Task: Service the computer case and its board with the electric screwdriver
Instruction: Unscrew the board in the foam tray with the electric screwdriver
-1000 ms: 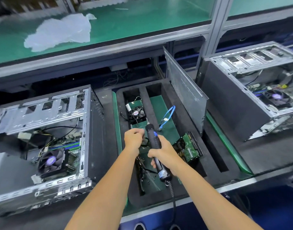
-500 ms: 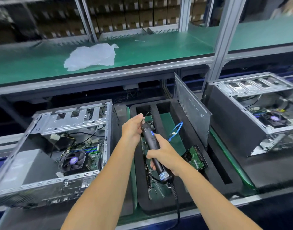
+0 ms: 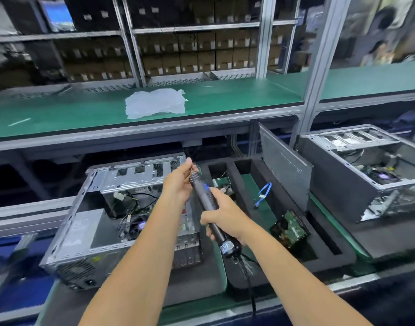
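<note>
My right hand grips the black electric screwdriver around its body, tip pointing up and away. My left hand pinches the screwdriver's tip end with fingertips. Both hands hover above the right edge of an open computer case lying on its side at left. Inside that case I see the board with a black fan and loose wires. The screwdriver's cord hangs down toward the bench edge.
A black foam tray in the middle holds a green circuit board, a blue cable and a small fan. A grey side panel stands upright. A second open case sits right. A plastic bag lies on the green shelf.
Both hands have risen with the screwdriver, moving up and left from over the foam tray toward the left case. The view has tilted upward, showing more shelving.
</note>
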